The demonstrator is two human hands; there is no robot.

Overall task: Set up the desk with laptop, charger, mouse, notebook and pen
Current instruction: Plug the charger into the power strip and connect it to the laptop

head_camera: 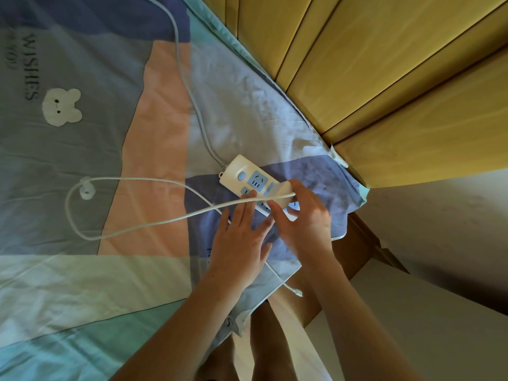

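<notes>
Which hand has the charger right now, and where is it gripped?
The right hand grips the white charger block at the power strip; the left hand rests flat, holding nothing.

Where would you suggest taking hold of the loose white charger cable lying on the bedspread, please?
I would pinch the charger cable at the bare stretch left of the left hand, coming straight down from above. It lies flat on the bedspread there, clear of the power strip and the right hand. The loop's curve by the cable tie would also do.
</notes>
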